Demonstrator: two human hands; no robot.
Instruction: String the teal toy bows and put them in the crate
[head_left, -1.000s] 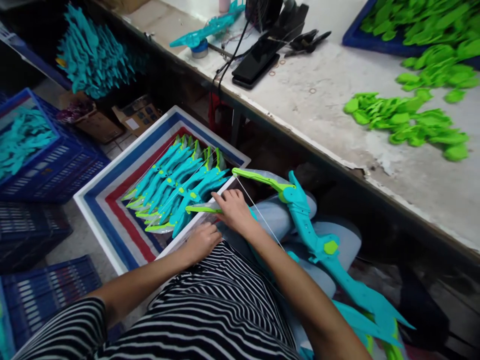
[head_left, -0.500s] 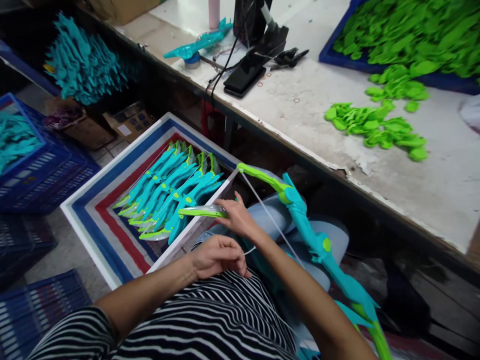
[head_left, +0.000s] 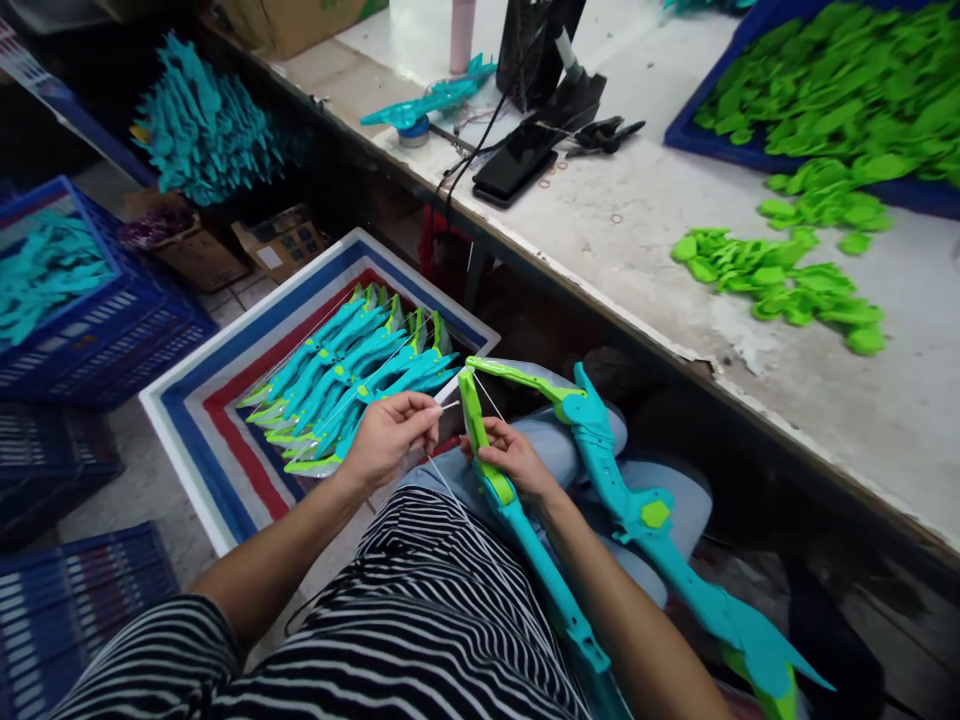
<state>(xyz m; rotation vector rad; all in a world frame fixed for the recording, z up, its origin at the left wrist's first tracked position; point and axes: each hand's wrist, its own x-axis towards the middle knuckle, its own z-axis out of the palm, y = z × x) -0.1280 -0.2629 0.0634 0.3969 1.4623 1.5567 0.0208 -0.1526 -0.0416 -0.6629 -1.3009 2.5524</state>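
My left hand (head_left: 394, 435) pinches the end of a thin white string (head_left: 448, 406) between thumb and fingertips. The string runs down across my striped shirt. To its right, my right hand (head_left: 514, 460) is wrapped round the green upper limb of a toy bow (head_left: 536, 560), whose turquoise body slants down over my lap. The string end is apart from the bow's green tip. A second toy bow (head_left: 611, 460), turquoise with green limbs, lies across my legs beyond my right arm, with a string at its upper tip.
A white-rimmed box (head_left: 187, 470) with a striped lining holds several finished-looking bows at my left. On the worktable (head_left: 622, 270) lie a phone (head_left: 517, 165), loose green pieces (head_left: 780, 280) and a blue tray (head_left: 682, 140) heaped with more. Blue crates (head_left: 150, 300) stand far left.
My right hand has drawn back and swung the held bow's green limb from pointing left to upright. My left hand has risen, now pinching the string end clearly in view.
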